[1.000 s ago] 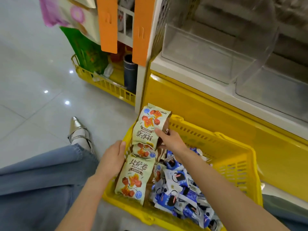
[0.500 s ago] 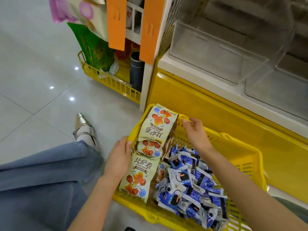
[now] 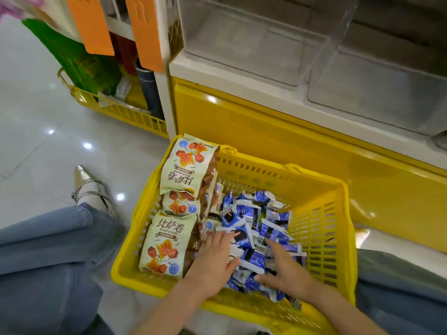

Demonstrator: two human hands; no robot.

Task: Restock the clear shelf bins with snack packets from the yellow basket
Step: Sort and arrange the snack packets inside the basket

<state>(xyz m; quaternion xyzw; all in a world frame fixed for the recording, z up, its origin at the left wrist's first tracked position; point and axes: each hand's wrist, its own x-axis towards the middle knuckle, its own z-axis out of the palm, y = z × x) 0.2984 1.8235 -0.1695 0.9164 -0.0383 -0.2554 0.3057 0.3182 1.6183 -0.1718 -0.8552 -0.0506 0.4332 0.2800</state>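
Note:
The yellow basket (image 3: 321, 213) stands on the floor before the shelf. Large cream snack bags (image 3: 167, 245) lean along its left wall. A heap of small blue-and-white packets (image 3: 254, 213) fills its middle. My left hand (image 3: 212, 259) lies spread on the near left of the heap, fingers among the packets. My right hand (image 3: 283, 269) rests spread on the heap's near right side. Neither hand has lifted a packet. Two clear shelf bins (image 3: 244, 42) (image 3: 377, 88) sit above on the white shelf, with nothing visible inside.
A yellow shelf base (image 3: 266, 131) runs behind the basket. Another yellow basket (image 3: 116, 110) with green bags and a dark cylinder stands at left. Orange tags (image 3: 145, 30) hang from the rack. My jeans-clad knees and a silver shoe (image 3: 89, 187) flank the basket on the tiled floor.
My left hand left the cream bags and my right hand left the basket's far rim; both came down onto the blue packets. The view shifted closer over the basket.

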